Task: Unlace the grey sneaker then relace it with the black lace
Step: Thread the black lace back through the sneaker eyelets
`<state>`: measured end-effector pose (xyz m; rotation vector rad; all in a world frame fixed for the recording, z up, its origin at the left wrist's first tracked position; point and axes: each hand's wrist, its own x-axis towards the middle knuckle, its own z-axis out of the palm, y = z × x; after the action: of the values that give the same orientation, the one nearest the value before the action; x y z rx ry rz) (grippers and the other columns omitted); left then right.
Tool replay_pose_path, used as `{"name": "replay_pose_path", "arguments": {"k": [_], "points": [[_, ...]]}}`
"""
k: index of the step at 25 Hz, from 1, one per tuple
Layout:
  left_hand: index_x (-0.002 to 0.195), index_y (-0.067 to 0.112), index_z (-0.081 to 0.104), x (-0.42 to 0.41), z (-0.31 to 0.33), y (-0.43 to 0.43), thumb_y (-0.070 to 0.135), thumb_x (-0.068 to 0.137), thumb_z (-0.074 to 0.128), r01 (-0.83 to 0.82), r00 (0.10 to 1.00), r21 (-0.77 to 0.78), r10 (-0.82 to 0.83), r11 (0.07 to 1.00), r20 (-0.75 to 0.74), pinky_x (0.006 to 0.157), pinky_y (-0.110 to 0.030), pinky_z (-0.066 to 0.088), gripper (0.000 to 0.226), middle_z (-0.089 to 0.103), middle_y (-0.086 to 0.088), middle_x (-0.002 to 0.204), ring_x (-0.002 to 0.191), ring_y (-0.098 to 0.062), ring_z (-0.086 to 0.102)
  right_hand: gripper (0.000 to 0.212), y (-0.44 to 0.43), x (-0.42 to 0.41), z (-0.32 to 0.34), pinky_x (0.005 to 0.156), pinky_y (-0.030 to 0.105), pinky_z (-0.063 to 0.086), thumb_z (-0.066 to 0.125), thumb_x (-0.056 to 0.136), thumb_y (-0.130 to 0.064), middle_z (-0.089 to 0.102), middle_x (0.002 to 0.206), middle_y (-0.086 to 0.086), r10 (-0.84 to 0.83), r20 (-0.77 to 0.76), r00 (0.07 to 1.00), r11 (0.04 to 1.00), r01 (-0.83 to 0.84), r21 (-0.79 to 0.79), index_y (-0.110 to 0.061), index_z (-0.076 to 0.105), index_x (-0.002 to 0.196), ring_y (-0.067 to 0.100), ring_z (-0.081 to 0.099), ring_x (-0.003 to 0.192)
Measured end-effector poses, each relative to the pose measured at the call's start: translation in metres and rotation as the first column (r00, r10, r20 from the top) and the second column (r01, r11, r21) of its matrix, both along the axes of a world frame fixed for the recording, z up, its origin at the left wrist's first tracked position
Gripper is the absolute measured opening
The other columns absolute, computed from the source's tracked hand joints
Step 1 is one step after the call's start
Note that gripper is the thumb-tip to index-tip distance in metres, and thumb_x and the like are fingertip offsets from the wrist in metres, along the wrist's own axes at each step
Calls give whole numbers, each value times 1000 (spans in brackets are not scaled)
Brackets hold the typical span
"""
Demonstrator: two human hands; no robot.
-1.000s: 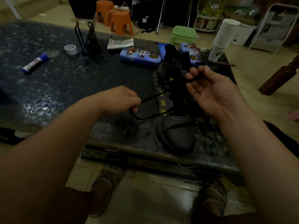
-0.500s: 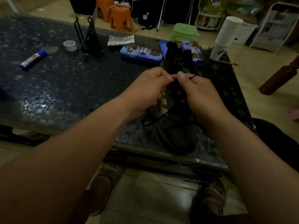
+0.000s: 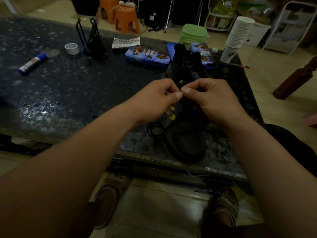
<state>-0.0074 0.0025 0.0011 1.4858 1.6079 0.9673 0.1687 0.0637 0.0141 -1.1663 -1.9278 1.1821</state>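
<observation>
Just under the two hands, the grey sneaker (image 3: 187,143) is sitting on the dark table (image 3: 68,93). Its toe is poking out on the near side of the hands and its tall back end is sticking up on the far side. Both hands are meeting over the middle of the shoe. The left hand (image 3: 154,102) is curling its fingers in and squeezing its thumb against its first finger. The right hand (image 3: 217,100) is doing the same, and the two thumbs are almost touching. They seem to be pinching the black lace (image 3: 155,130) between them, though the bit inside the pinch is too small and dark to see well. Below the left hand a loose loop of that lace is lying on the table, just beside the shoe, and a strand is running from it up under the left palm.

I think the person is doing the lacing-back part now, working near the top holes. Next the lace tip is going to need poking through a small hole, so the fingers should be holding it close to its end, aiming slowly, then pulling the slack loop through
</observation>
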Motion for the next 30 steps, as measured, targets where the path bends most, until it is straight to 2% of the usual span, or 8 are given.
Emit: {"name": "replay_pose_path", "arguments": {"k": [4, 7, 11, 14, 17, 22, 26, 30], "points": [[91, 22, 69, -2, -7, 2, 29, 102, 64, -100, 995, 29, 101, 995, -6, 59, -19, 40, 15, 59, 2, 74, 56, 0, 46, 15, 4, 1, -1, 62, 20, 52, 65, 101, -24, 75, 88, 1, -50, -79, 996, 995, 43, -86, -17, 79, 102, 5, 66, 71], [93, 20, 74, -1, -21, 0, 29, 102, 64, -128, 991, -24, 127, 991, -33, 57, -21, 40, 17, 64, 1, 73, 55, 0, 49, 13, 13, 14, -9, 74, 23, 54, 68, 99, -25, 74, 88, -9, -56, 160, 985, 995, 42, 90, -22, 80, 100, 1, 68, 81], [91, 27, 74, 0, -36, 3, 33, 101, 64, -134, 983, -78, 122, 988, -139, 55, -24, 40, 15, 66, 8, 74, 55, 2, 51, 9, 16, 19, -23, 86, 33, 58, 73, 95, -26, 75, 91, -11, 20, 428, 904, 990, -77, 116, -27, 80, 100, 5, 69, 91], [85, 28, 70, 2, -41, 7, 32, 103, 62, -143, 981, -108, 126, 984, -150, 58, -27, 46, 20, 70, 6, 70, 60, -9, 57, 9, 16, 15, -25, 73, 20, 53, 74, 95, -24, 75, 90, -10, 32, 372, 928, 996, -60, 65, -28, 80, 100, 2, 69, 87], [85, 24, 70, 3, -43, 7, 28, 103, 60, -127, 991, -130, 120, 983, -67, 55, -23, 44, 21, 76, 2, 79, 56, -8, 55, 8, 17, 14, -27, 58, 6, 45, 74, 95, -21, 75, 85, -12, 36, 337, 941, 998, -52, 38, -26, 81, 98, -7, 67, 75], [91, 16, 73, 6, -41, 7, 25, 103, 61, -145, 989, -128, 145, 981, -4, 41, -16, 35, 20, 77, -2, 83, 41, 1, 45, 8, 16, 13, -28, 60, 5, 48, 75, 94, -20, 76, 84, -9, 37, 276, 960, 999, -36, -11, -24, 81, 96, -5, 69, 78], [84, 21, 72, 7, -44, 9, 30, 102, 61, -147, 984, -96, 136, 984, -113, 54, -23, 41, 23, 75, 4, 76, 47, 2, 52, 7, 17, 12, -30, 63, 9, 50, 75, 94, -21, 77, 84, -8, 29, 278, 960, 1000, -30, 1, -24, 81, 95, 0, 70, 81], [75, 27, 64, 9, -45, 9, 36, 99, 62, -130, 944, -24, 117, 991, -309, 64, -31, 50, 25, 67, 7, 74, 67, -13, 62, 8, 14, 10, -31, 66, 11, 51, 74, 94, -19, 75, 83, -12, 11, 292, 956, 997, -31, 64, -22, 81, 96, -2, 69, 81]]}}
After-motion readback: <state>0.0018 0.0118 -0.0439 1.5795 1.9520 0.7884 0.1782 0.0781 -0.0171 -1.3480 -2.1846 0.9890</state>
